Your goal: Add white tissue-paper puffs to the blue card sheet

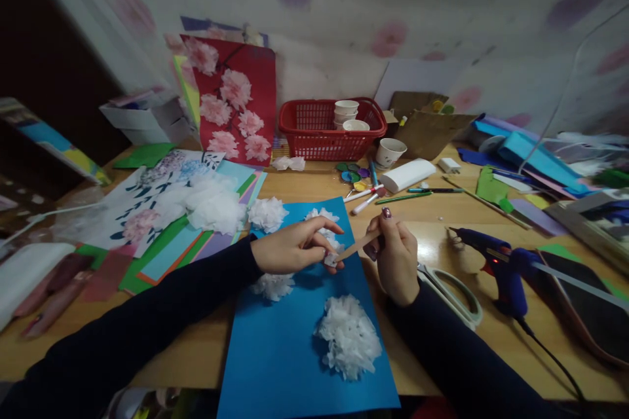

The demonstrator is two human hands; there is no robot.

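Note:
Above a blue sheet of card (pixel 299 353), my left hand (pixel 289 245) pinches a small white piece (pixel 331 260), which looks like tissue paper, at its fingertips. My right hand (pixel 397 255) is closed around a flat wooden craft stick (pixel 358 246). The far tip of that stick meets the white piece. A large white tissue-paper flower (pixel 348 337) rests on the lower right of the card. Smaller white flowers lie around my left hand: one flower (pixel 268 214) by the card's upper left edge, another flower (pixel 274 286) below the wrist, and others partly hidden behind the fingers.
To the right lie scissors (pixel 455 294) and a blue glue gun (pixel 496 265) with its cord. A red basket (pixel 334 144) with paper cups stands at the back, beside a red flower picture (pixel 238 101). White tissue (pixel 216 203) and coloured paper spread on the left.

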